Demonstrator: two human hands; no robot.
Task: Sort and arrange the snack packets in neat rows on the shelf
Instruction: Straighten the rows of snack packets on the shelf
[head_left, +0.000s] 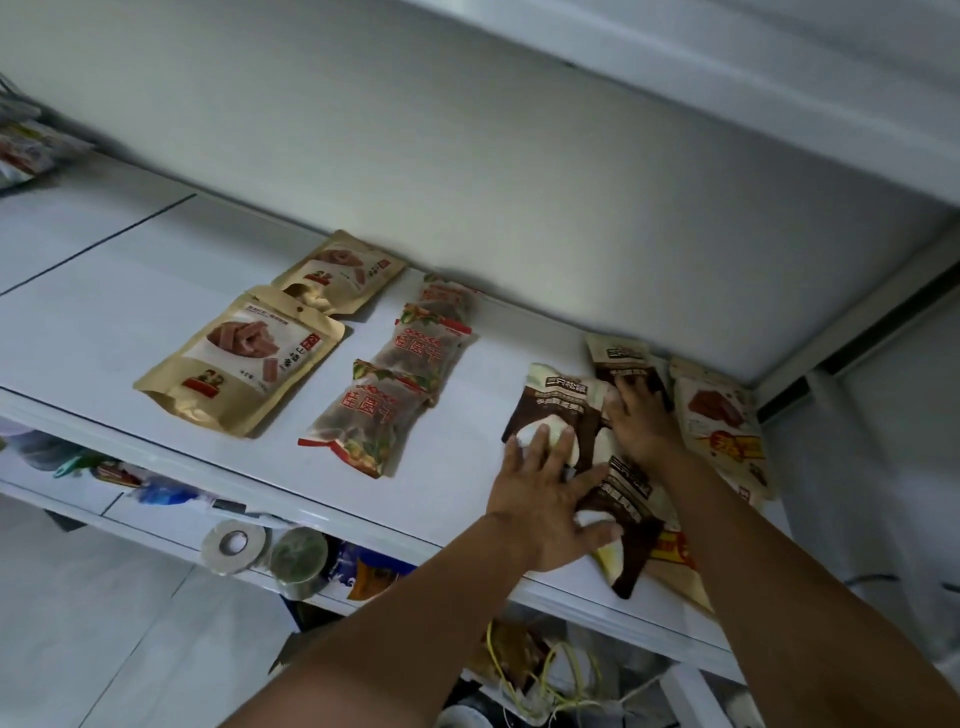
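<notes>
Several brown-and-white snack packets (553, 402), likely light, slippery, best gripped edgewise, lie under outspread, flat left hand (543, 496) and right hand (644, 423).

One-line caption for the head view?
Left hand and right hand rest on brown packets beside rows of tan pouches and clear packets.

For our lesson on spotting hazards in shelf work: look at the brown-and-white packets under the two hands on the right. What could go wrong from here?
1. The nearest brown packet juts over the front edge of the shelf; a push from the left hand could tip it off.
2. It also lies over the cream packets beside the right hand, so sliding it may drag them askew and mix the kinds.
</notes>
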